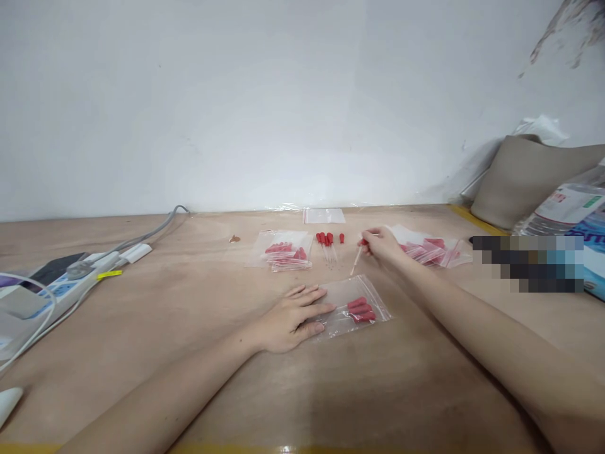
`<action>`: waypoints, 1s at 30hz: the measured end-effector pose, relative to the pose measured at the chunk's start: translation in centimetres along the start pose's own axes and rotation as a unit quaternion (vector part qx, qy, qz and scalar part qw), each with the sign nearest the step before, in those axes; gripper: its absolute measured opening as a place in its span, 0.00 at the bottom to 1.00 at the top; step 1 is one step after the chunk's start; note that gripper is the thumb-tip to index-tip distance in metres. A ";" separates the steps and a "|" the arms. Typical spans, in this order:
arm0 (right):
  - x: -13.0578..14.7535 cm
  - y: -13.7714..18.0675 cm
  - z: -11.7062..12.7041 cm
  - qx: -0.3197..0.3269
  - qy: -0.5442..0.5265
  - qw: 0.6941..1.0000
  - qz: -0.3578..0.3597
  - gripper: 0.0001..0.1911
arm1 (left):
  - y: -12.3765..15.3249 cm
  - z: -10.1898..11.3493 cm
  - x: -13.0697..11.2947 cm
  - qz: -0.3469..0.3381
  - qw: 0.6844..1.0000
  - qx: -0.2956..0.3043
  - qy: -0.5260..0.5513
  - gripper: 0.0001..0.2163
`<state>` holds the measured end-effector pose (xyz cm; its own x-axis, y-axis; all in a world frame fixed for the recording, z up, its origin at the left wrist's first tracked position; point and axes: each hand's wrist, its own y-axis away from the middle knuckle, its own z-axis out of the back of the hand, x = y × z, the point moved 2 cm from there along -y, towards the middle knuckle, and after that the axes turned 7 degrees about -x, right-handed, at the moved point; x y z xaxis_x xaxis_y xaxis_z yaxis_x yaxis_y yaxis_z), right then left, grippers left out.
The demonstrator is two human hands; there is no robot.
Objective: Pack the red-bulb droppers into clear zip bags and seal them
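Observation:
My left hand (293, 315) lies flat on the near end of a clear zip bag (352, 307) that holds three red-bulbed droppers. Its fingers are stretched out over the plastic. My right hand (382, 244) is further back and pinches a single dropper (358, 253) by its red bulb, the glass tip pointing down toward the table. A short row of loose droppers (328, 243) lies just left of that hand.
Filled bags of droppers lie at the back middle (285, 252) and back right (430, 250), an empty bag (324, 215) near the wall. A power strip with cables (70, 277) is at the left. A grey pouch (524, 176) and a bottle (567, 205) stand at the right.

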<state>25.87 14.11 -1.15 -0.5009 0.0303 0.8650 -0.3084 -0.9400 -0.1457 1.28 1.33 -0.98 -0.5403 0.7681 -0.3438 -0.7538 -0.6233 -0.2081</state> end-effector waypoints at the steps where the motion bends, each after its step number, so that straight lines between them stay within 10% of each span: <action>1: -0.4 0.6 1.2 -0.018 -0.023 1.000 0.001 0.09 | 0.0 0.0 0.0 0.000 1.000 0.000 0.001 0.18; 7: -2.9 4.6 6.2 -0.073 -0.225 0.972 -0.006 0.15 | -0.1 0.0 0.0 -0.002 1.000 0.008 -0.016 0.19; 14: -3.2 8.0 3.9 0.037 -0.332 0.938 -0.095 0.11 | -0.1 0.2 -0.1 -0.005 1.000 -0.001 -0.006 0.21; 24: -3.0 9.3 2.7 0.163 -0.098 0.979 0.069 0.17 | -0.1 0.0 0.0 0.000 1.000 -0.008 -0.012 0.25; 30: -1.8 8.7 3.1 0.288 -0.078 0.948 0.115 0.14 | -0.2 0.1 -0.1 -0.001 1.000 -0.004 -0.010 0.24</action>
<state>26.62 4.86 -2.53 -0.3623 -0.2059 0.9090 0.3085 -0.9468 -0.0915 1.48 1.40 -0.81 -0.5458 0.7723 -0.3252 -0.7522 -0.6225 -0.2161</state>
